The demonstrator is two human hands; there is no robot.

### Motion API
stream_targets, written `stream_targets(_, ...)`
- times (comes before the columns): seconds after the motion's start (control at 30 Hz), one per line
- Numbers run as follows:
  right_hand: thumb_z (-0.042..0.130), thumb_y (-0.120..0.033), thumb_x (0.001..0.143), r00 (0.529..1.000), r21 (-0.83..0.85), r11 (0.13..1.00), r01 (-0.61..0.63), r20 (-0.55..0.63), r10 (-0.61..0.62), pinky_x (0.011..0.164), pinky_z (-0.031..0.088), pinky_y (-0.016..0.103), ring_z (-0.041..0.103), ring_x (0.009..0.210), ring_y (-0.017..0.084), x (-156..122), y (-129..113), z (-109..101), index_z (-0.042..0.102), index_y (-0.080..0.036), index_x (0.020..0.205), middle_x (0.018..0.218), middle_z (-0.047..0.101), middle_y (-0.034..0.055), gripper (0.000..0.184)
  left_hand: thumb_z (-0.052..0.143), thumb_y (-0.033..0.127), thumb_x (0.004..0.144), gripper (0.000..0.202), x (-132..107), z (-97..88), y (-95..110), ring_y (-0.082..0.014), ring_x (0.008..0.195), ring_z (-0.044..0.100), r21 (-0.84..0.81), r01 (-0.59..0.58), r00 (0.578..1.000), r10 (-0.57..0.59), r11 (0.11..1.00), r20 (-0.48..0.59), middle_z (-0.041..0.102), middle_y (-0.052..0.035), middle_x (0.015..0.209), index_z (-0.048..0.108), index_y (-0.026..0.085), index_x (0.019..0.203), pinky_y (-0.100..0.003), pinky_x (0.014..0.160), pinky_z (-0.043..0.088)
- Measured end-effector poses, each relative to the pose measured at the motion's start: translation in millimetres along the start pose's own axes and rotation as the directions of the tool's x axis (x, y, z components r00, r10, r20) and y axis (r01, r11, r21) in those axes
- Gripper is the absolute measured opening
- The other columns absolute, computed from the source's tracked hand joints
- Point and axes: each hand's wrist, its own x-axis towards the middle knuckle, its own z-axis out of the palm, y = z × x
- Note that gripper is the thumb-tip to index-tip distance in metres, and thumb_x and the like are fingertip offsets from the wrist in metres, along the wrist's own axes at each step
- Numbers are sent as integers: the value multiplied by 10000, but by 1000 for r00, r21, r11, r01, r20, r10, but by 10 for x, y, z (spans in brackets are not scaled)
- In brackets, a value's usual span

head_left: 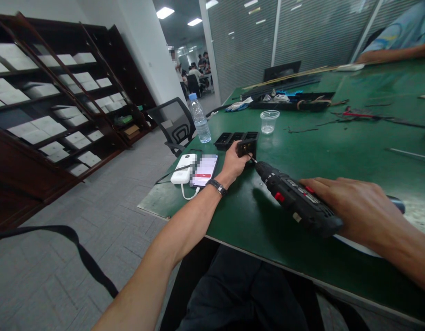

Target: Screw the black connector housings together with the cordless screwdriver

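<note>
My right hand (357,207) is wrapped round a black cordless drill (295,197) with red accents, held over the near part of the table. Its bit points away to the upper left and reaches a small black block-like part (246,147) with brass-coloured spots. Gripping that part from the left is my left hand (234,161), with a dark band on the wrist. Whether the bit tip touches the part I cannot tell. Just behind the left hand sits a black compartment tray (229,139); what lies in its compartments is not visible.
Left of my hand lie a lit phone (204,170) and a white power bank (184,168) with a cable. A water bottle (199,119) and a clear plastic cup (269,121) stand farther back. Beyond are a black tool tray (291,103) and red-black wires (364,115). Someone sits far right.
</note>
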Motion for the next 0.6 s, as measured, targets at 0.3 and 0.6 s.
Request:
stream_targets(0.3,534,-359,771,998,-27,998,-52,-38,51,580,369,355,718,765,285,-5,33,-65,717,-305,1165,1025,796,50,438,748,55,693,447,4,11,35,-202,1027,645,14,8,1000,-8,1000,-2,704,-39,1047,645,174,1111,-349,1008,485)
stream_targets(0.6,518,-362,843,994,-20,997,-75,-82,73,592,323,331,693,759,258,-23,-20,-82,681,-285,1252,1053,783,58,448,742,45,717,407,23,-6,4,-190,1016,653,29,8,1000,-8,1000,3,711,-39,1039,638,168,1091,-325,973,513)
